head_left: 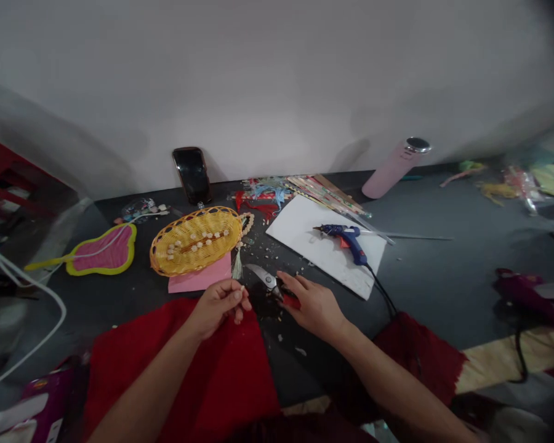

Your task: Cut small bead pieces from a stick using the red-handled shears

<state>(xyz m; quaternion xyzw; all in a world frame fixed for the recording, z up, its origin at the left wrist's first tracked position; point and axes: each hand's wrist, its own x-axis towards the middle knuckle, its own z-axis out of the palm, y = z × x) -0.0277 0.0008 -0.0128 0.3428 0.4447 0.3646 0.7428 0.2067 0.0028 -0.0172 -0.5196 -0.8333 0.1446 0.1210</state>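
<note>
My left hand (224, 304) is closed in a pinch over the red cloth (180, 357). A tiny pale speck shows at its fingertips, too small to name. To the right, my right hand (316, 307) has its fingers around the red and black handles of a pair of scissors (268, 280), low over the dark table. The blades point left, and the palm side is hidden. Beyond my left hand, a yellow wicker basket (194, 215) holds pale beads on a brown string (196, 244). A beaded loop with a pale tassel (237, 264) hangs by its right end.
A blue glue gun (346, 237) lies on a white board (290, 224), its cord running toward me. Pink paper (198, 280) sticks out under the basket. Behind are a phone (192, 175), tassels (268, 194) and a pink bottle (392, 169). A pink-yellow fan (104, 249) lies left.
</note>
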